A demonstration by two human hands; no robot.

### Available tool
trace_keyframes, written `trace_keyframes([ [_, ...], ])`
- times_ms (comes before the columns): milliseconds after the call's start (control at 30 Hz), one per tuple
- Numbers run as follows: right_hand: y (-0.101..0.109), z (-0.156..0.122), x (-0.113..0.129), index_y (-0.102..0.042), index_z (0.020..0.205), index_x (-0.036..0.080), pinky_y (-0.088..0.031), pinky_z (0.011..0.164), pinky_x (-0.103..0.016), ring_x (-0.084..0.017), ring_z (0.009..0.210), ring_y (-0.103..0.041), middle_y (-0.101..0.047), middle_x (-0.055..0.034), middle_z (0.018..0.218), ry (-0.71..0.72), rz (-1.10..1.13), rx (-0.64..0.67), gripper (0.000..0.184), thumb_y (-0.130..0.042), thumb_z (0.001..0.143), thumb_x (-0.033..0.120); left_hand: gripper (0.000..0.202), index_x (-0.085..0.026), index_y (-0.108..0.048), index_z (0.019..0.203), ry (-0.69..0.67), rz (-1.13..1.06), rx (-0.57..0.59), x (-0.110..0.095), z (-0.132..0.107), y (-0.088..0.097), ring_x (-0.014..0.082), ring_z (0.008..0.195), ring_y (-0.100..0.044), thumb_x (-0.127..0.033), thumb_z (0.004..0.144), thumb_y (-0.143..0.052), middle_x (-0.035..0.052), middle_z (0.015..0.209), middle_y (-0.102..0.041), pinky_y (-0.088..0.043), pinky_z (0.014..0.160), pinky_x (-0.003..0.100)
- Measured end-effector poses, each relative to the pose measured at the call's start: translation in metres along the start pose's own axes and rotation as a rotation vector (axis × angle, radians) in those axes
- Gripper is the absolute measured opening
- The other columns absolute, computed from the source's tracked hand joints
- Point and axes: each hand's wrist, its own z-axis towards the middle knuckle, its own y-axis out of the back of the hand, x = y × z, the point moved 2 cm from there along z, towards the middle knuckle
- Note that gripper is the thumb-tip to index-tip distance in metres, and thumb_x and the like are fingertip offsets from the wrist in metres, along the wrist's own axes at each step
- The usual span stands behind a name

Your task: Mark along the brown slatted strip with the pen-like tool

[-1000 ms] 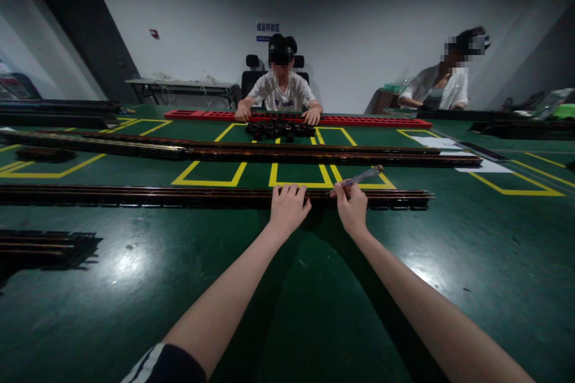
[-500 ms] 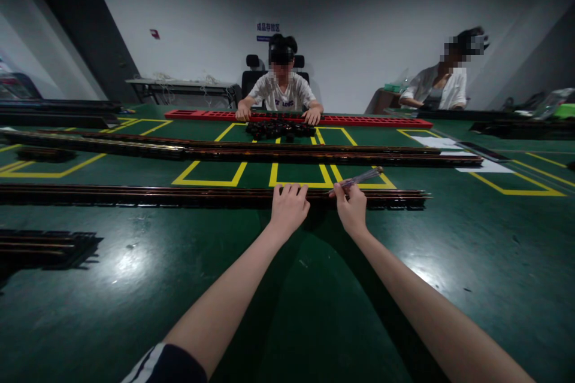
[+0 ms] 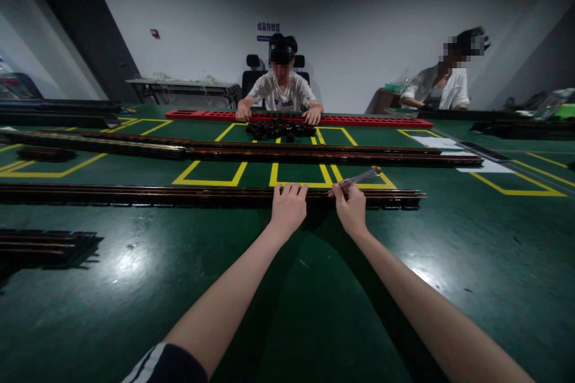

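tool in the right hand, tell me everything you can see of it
The tool is slim, with a clear, plastic-looking handle and a brownish end. The right hand holds it between thumb and fingers, tilted, the brownish end up and to the right. Its lower end points left, over the dark strips; whether it touches them, I cannot tell.

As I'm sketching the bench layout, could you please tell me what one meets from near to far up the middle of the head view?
Near dark strips, farther dark strips, black parts pile, red rack, co-worker's white shirt, wall sign.
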Motion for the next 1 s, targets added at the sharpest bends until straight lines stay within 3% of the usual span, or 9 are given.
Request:
trace_keyframes([
  [400,0.0004,-0.0002,0.0003,-0.055,0.073,0.022,-0.046,0.078,-0.043,-0.025,0.075,-0.063,-0.068,-0.0055,0.072,-0.021,0.001,0.007,0.028,-0.049,0.088,0.045,0.043,-0.016,-0.06,0.123,0.01,-0.009,-0.002,0.001,-0.0001,-0.0021,0.025,0.113,-0.057,-0.008,0.087,-0.037,0.0109,0.12,-0.066,-0.039,0.101,0.048],
  [667,0.0032,-0.0007,0.0,-0.053,0.072,0.023,-0.046,0.077,-0.043,-0.025,0.074,-0.061,-0.065,-0.0055,0.07,-0.044,-0.001,-0.062,0.029,-0.047,0.087,0.045,0.042,-0.019,-0.06,0.122,0.01,-0.01,0.01,0.0019,-0.0003,-0.0024,0.0241,0.113,-0.058,-0.009,0.087,-0.039,0.0098,0.12,-0.066,-0.039,0.102,0.047],
  [1000,0.0017,0.0011,-0.0042,-0.054,0.075,0.022,-0.047,0.075,-0.042,-0.025,0.073,-0.063,-0.065,-0.0047,0.069,-0.048,0.037,-0.029,0.025,-0.049,0.087,0.044,0.043,-0.015,-0.059,0.122,0.001,-0.001,0.0,0.0012,-0.001,-0.0021,0.0238,0.112,-0.058,-0.007,0.087,-0.036,0.0098,0.119,-0.066,-0.038,0.102,0.046],
])
